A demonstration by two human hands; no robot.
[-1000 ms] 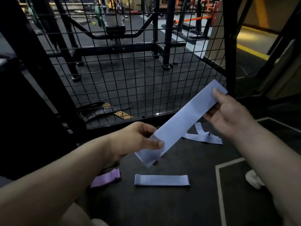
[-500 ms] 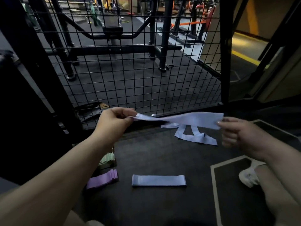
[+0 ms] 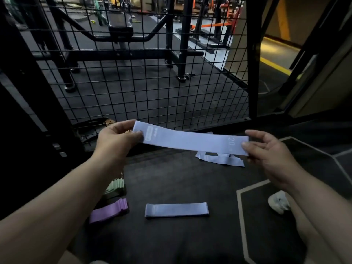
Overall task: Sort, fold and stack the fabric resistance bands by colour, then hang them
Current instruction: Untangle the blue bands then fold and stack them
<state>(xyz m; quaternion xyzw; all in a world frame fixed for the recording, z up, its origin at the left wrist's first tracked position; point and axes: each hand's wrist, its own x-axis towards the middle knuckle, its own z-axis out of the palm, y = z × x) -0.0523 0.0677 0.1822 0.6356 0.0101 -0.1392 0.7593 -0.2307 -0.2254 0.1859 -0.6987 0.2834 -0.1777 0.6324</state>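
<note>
I hold a light blue fabric band [image 3: 190,141] stretched flat between both hands above the dark floor mat. My left hand [image 3: 116,141] pinches its left end, near a printed label. My right hand [image 3: 266,149] pinches its right end, where "20" is printed. Below it, a folded blue band [image 3: 176,209] lies flat on the mat. A purple stack [image 3: 109,210] and a green stack [image 3: 115,186] sit at the left, partly behind my left forearm. Loose blue bands [image 3: 222,160] lie tangled behind the held one.
A black wire mesh panel [image 3: 152,92] stands just beyond the mat [image 3: 171,241], with gym racks and a bench behind it. A white shoe [image 3: 278,203] rests at the right, by a pale line on the floor. Black plates lie at the mesh's foot.
The held band turned from tilted and edge-on to flat and level, printed face toward me. Both hands now hold its ends at about the same height, spread wide.
</note>
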